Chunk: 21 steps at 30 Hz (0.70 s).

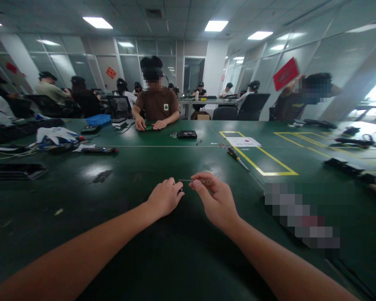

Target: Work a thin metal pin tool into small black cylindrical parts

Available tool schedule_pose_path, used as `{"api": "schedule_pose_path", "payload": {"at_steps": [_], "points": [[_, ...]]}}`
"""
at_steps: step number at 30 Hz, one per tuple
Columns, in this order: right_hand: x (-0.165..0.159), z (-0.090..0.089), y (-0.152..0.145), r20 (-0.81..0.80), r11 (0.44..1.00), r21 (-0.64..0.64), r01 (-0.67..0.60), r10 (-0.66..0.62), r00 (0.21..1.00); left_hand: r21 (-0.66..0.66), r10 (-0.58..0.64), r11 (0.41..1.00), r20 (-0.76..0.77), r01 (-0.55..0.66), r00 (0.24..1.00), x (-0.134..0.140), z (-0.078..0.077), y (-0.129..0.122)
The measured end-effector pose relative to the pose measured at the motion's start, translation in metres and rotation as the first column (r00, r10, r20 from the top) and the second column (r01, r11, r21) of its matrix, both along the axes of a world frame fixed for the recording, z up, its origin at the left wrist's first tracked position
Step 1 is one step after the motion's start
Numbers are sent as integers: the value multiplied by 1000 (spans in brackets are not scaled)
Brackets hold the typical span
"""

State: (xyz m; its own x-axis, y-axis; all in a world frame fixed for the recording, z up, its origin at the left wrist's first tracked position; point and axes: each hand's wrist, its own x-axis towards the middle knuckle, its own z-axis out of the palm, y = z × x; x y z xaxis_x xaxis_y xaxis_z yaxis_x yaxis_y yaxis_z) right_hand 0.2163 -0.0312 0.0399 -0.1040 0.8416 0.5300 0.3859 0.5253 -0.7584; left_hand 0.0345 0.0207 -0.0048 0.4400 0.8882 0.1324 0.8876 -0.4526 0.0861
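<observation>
My right hand [217,198] grips a small screwdriver [207,182] by its brownish, see-through handle. Its thin metal shaft points left toward my other hand. Closed just left of the shaft's tip is my left hand [166,196], its fingers curled round something small. Only a dark, shiny bit shows at the fingertips, too little to name. Both hands are low over the green table [138,242]. Beyond my right hand lies another screwdriver [238,159], with a yellow and black handle.
A pixelated long object [301,221] lies right of my right forearm. Farther off are a white paper [242,141], a black case [187,134], a blue bin [98,120] and white gloves [56,136]. Across the table sits a person in a brown shirt [158,104], hands on a green item.
</observation>
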Motion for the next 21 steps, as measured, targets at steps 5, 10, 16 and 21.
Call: {"api": "schedule_pose_path", "payload": {"at_steps": [5, 10, 16, 21], "points": [[0, 0, -1, 12, 1000, -14, -12, 12, 1000, -33, -19, 999, 115, 23, 993, -10, -1, 0], [0, -2, 0, 12, 999, -36, -19, 20, 1000, -37, 78, 997, 352, -70, 933, -37, 8, 3], [0, -2, 0, -1, 998, -59, -39, 39, 999, -3, 275, 942, 578, -335, 768, -114, 17, 19], [0, -3, 1, 8, 997, -72, -39, 40, 999, -86, 463, 785, 740, -613, 489, -198, 31, 27]]}}
